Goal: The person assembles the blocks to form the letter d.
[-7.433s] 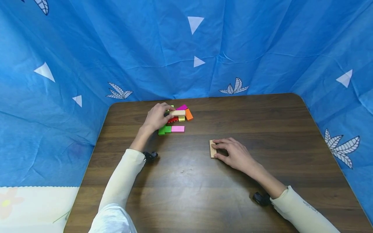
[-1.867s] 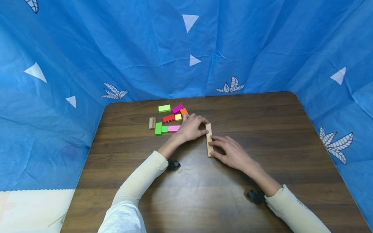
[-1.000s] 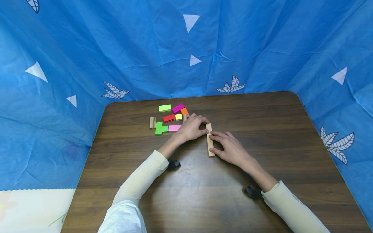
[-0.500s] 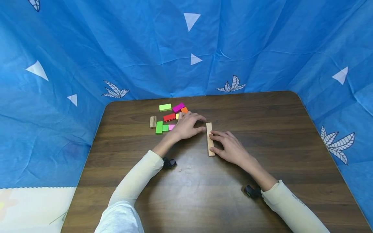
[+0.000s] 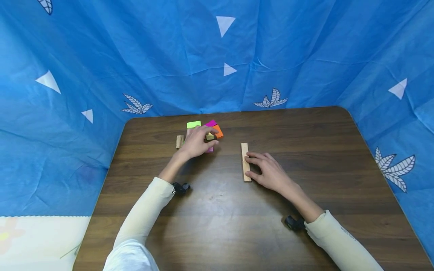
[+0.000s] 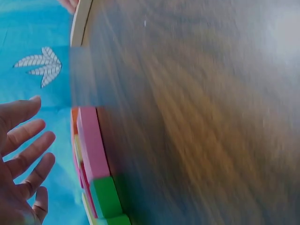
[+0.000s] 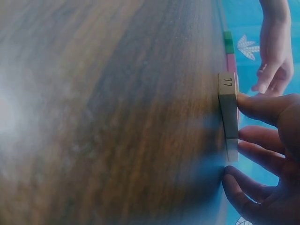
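Note:
Two pale wooden blocks lie end to end in a line on the table, a far one [image 5: 244, 147] and a near one [image 5: 246, 176]. My right hand [image 5: 272, 176] rests its fingertips and thumb along them from the right. In the right wrist view the near block's end [image 7: 227, 83] bears a printed 77. My left hand [image 5: 194, 143] hovers over a group of coloured blocks, fingers apart, holding nothing. Around it show a light green block [image 5: 193, 124], a magenta one [image 5: 211, 123] and an orange one [image 5: 218, 131]. The left wrist view shows a pink block [image 6: 93, 145] and a green one [image 6: 107, 197].
A brown striped block [image 5: 179, 141] lies left of the coloured group. The dark wooden table [image 5: 217, 226] is bordered at the back and sides by a blue cloth [image 5: 190, 56] with white leaf and triangle prints.
My left hand has brought a pale block from the coloured group to the far end of the other, let go and moved back left. My right hand has stayed at the pale blocks.

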